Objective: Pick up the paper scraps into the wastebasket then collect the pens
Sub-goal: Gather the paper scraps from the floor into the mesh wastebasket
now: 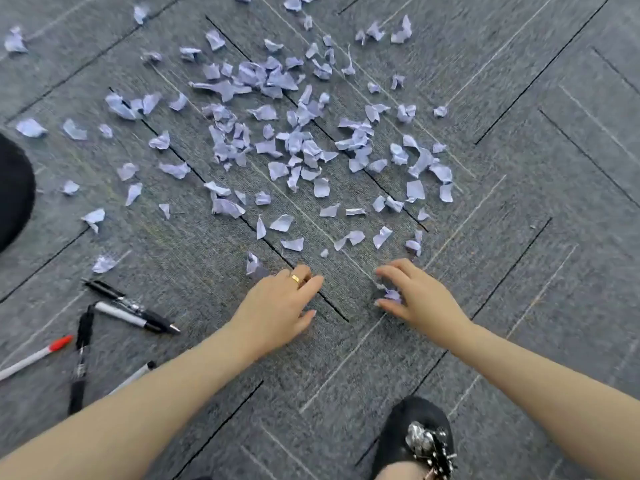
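Observation:
Several pale purple paper scraps [277, 133] lie scattered over the grey carpet, densest in the upper middle. My right hand [415, 296] is low on the carpet with its fingers curled round a small purple scrap [393, 294]. My left hand [280, 306], wearing a gold ring, rests palm down with relaxed fingers, just right of a scrap [253, 264]; it holds nothing. Several pens [135, 311] lie at lower left: black ones, a white marker and a red-capped pen [45, 351]. A black rounded shape [14, 192] at the left edge may be the wastebasket.
The floor is grey carpet tile [519, 168] with dark seams. My black shoe [419, 441] with a metal ornament sits at the bottom right. The carpet on the right side holds no scraps.

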Demonstrator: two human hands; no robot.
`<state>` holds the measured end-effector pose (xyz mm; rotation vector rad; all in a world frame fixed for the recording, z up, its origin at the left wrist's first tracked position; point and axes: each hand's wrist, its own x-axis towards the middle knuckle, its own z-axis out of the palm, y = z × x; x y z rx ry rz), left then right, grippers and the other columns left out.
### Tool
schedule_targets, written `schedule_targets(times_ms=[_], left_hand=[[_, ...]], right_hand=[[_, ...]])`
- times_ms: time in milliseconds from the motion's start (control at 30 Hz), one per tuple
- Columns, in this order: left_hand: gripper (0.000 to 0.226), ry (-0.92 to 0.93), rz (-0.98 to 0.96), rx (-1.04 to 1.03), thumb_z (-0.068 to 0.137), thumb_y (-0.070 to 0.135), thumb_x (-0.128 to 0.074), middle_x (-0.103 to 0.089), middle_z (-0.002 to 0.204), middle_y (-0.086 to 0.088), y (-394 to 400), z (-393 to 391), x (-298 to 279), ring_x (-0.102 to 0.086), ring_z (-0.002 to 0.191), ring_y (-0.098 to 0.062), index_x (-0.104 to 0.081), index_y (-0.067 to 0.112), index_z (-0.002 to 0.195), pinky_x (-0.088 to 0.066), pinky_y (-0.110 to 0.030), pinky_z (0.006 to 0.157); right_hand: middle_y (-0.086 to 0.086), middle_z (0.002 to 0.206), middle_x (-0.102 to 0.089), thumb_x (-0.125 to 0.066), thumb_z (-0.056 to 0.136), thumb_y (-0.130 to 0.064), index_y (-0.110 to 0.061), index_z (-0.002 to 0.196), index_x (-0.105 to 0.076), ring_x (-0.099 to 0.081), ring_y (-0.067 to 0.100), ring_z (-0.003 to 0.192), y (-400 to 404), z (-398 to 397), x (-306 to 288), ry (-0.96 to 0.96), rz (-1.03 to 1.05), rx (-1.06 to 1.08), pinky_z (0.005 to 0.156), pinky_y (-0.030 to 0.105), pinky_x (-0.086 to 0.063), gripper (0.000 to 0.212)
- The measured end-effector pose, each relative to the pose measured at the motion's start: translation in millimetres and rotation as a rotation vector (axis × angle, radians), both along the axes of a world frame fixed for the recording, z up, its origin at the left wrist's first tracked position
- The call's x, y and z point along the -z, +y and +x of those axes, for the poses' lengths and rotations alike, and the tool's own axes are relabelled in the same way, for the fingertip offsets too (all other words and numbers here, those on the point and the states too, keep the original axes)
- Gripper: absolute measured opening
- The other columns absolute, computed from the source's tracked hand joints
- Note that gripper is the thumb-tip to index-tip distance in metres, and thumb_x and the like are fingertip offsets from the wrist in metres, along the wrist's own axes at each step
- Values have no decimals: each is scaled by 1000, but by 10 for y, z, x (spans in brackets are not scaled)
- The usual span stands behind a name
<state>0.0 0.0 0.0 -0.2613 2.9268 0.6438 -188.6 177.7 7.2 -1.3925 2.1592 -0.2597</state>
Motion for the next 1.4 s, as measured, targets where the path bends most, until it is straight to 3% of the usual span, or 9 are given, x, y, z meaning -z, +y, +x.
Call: schedule_targets(times_ms=[400,567,767,833,967,1067,1167,1267,1400], left_hand=[[19,-49,225,-78,87,-6,-53,-57,96,-9,139,122,75,-56,79,-26,-60,5,101,-52,-41,64],[19,-133,476,-552,93,6,-49,-55,100,5,23,-164,-190,-53,90,-10,-61,12,106,-43,-23,82],[24,-389,1440,-1103,88,-1,-52,-59,96,-10,-311,-619,-455,-57,77,-13,-55,5,110,-55,-17,60],[17,-386,1510,-1115,92,1,-46,-57,85,-7,-341,-697,-470,-54,69,-10,-56,5,104,-51,-13,52],[22,-404,1212,-1124,98,9,-34,-41,59,1,-307,-806,-375,-33,44,-8,-55,6,103,-30,-17,38],[20,-362,621,-765,96,28,-40,-48,70,2,-242,-933,-352,-43,56,-13,-49,13,104,-36,-25,51],[34,-227,118,-302,94,45,-39,-52,70,3,-177,-1058,-367,-47,53,-12,-38,14,109,-42,-26,44],[52,-196,-225,111,93,53,-33,-58,90,-7,-212,-1239,-299,-53,58,-20,-30,11,123,-41,-27,41],[57,-243,-380,362,94,54,-31,-52,121,-19,-249,-1391,-110,-63,81,-30,-26,10,131,-45,-31,48]], right_hand=[[4,86,-61,-60,82,-28,-15,97,-55,-57,23,70,167,128,229,279,-153,6,65,31,-39,20],[6,80,-59,-51,85,-18,-5,86,-58,-56,24,65,79,44,137,151,-22,-114,58,29,-38,14],[-3,95,-48,-52,91,-15,-9,95,-58,-44,-2,69,-156,-132,-39,-140,-145,504,64,11,-37,9],[-1,100,-48,-52,91,-18,-12,98,-57,-45,-1,72,-225,-236,-74,-99,-208,645,67,14,-42,10],[3,119,-44,-53,91,-34,-14,114,-49,-52,7,81,-244,-378,-25,-30,-108,637,75,24,-46,31],[8,120,-46,-55,85,-48,-15,118,-45,-52,23,96,-252,-388,87,229,39,499,80,38,-47,48],[10,112,-48,-53,87,-44,-13,114,-47,-48,27,97,-241,-375,162,366,29,380,81,36,-34,42],[13,104,-51,-54,88,-33,-8,108,-51,-49,30,88,-224,-371,211,396,-32,302,73,35,-30,33],[12,102,-54,-52,90,-27,-9,105,-54,-50,31,88,-201,-383,246,394,-59,304,77,40,-34,23]])
